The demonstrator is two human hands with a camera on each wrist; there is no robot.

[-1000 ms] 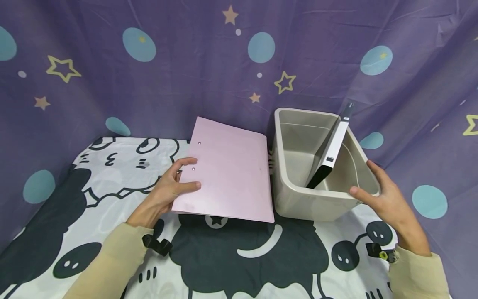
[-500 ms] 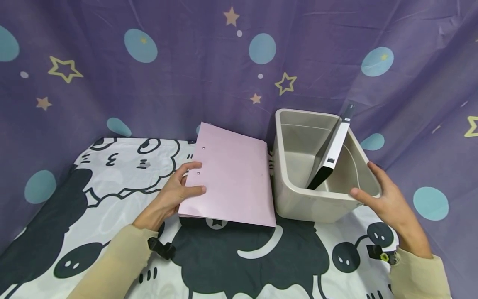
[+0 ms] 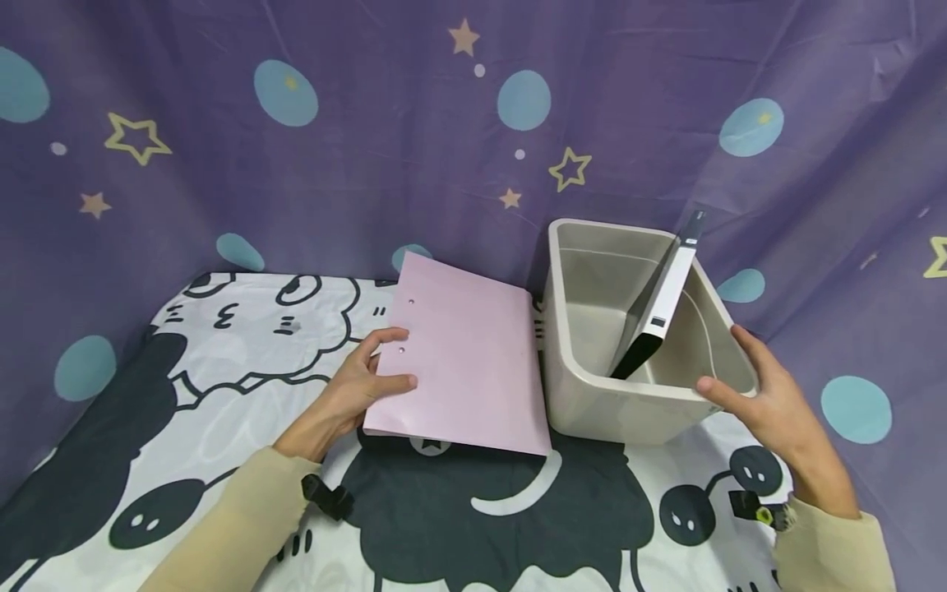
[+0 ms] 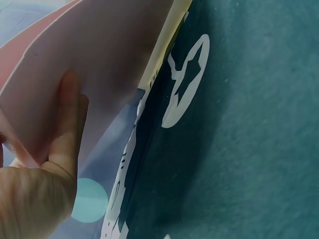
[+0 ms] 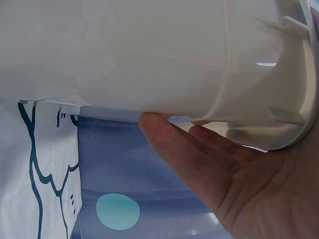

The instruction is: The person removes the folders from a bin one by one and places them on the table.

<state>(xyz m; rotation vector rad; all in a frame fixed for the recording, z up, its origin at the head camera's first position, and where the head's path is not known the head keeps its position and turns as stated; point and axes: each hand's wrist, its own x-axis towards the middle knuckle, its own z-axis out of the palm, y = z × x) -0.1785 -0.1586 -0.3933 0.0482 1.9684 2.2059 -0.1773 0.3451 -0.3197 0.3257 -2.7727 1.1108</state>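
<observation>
Inside the bin (image 3: 629, 415), tilted binder (image 3: 672, 288)

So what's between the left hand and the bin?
In the head view, the pink folder lies there; the left hand holds its left edge, and its right edge is beside the bin.

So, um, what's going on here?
A person is handling two things. Their left hand grips a pink folder by its left side, next to a beige bin. Their right hand holds the bin at its near right corner. A black-and-white file leans inside the bin, its far end poking above the rim. The pink folder is outside the bin.
</observation>
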